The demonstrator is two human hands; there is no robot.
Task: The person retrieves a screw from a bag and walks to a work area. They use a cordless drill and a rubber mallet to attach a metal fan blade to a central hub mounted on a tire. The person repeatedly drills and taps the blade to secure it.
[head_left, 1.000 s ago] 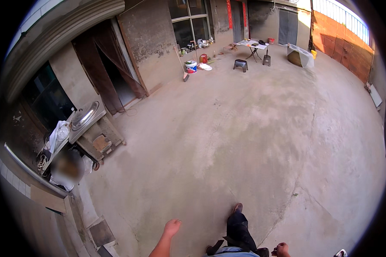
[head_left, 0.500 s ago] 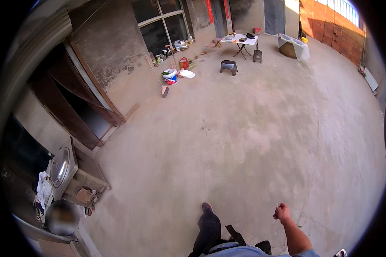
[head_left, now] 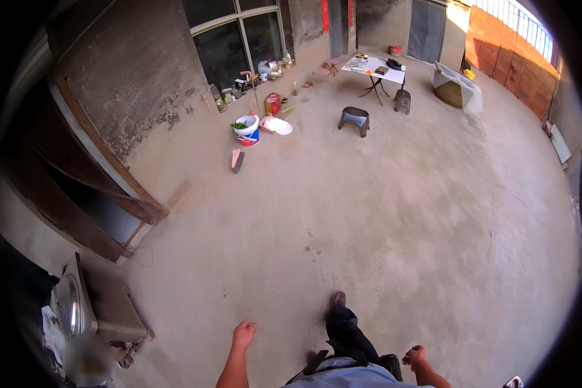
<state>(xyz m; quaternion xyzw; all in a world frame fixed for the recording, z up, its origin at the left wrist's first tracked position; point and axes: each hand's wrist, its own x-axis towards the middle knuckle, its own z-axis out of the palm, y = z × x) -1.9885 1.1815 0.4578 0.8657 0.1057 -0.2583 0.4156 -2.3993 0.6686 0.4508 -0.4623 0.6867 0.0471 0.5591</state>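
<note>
My left hand [head_left: 244, 334] hangs over the concrete floor at the lower left of centre. Its fingers are curled in, and nothing sticks out of it. To the right of my body, my right hand [head_left: 416, 356] is low in the view with fingers bent round. A small dark patch shows between them, and I cannot make out whether it is a held thing or shadow. Neither hand touches anything around it. Between them one dark shoe [head_left: 338, 299] is forward on the floor [head_left: 394, 246].
Ahead stand a folding table [head_left: 394, 72], a low dark stool [head_left: 354, 121], another stool [head_left: 402, 101] and a plastic-draped basket [head_left: 456, 90]. Left are a bucket with greens [head_left: 247, 132], a broom [head_left: 237, 160], a curtained doorway [head_left: 103, 187] and a metal-lidded stand [head_left: 71, 304]. An orange gate [head_left: 514, 68] closes the far right.
I have stepped forward; the table, stool and bucket appear nearer. My left hand has come into view. My right hand has swung lower, and a leg is now further forward.
</note>
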